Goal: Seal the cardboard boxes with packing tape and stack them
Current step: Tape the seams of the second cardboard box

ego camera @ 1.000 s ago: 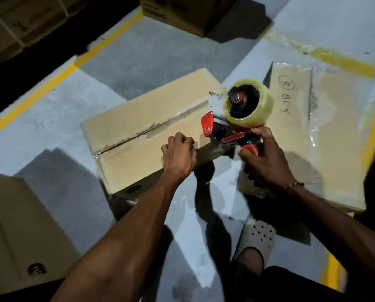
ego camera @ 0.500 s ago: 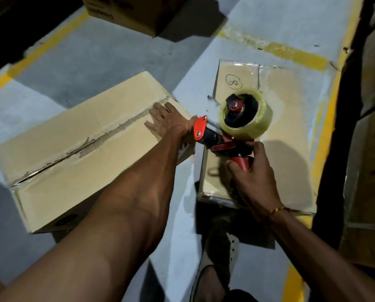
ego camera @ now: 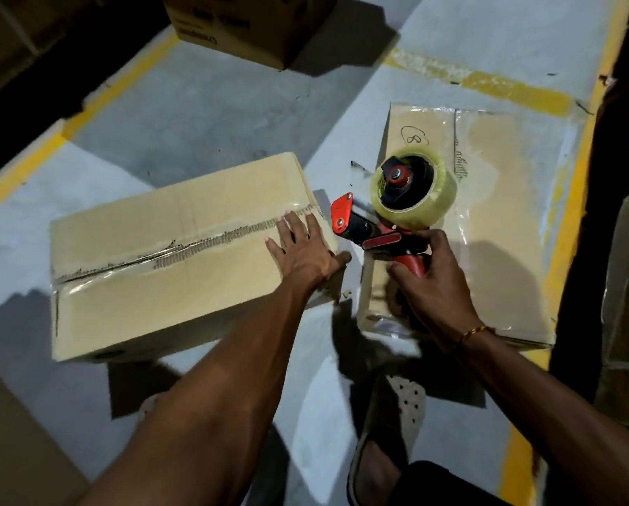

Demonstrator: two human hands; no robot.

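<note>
Fingers [ego camera: 291,228] of the left hand [ego camera: 302,250] lay flat on the box [ego camera: 166,257] at centre; right hand [ego camera: 433,283] gripped the tape dispenser [ego camera: 389,217].

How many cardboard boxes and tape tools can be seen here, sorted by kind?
Cardboard boxes plainly seen on the floor: 3 (the box under the left hand, the taped box beside it, the printed box at the top)
Tape dispensers: 1 (red tape gun)
Tape rolls: 1 (clear roll)
Total: 5
More cardboard at the frame edges is too cut off to count.
</note>
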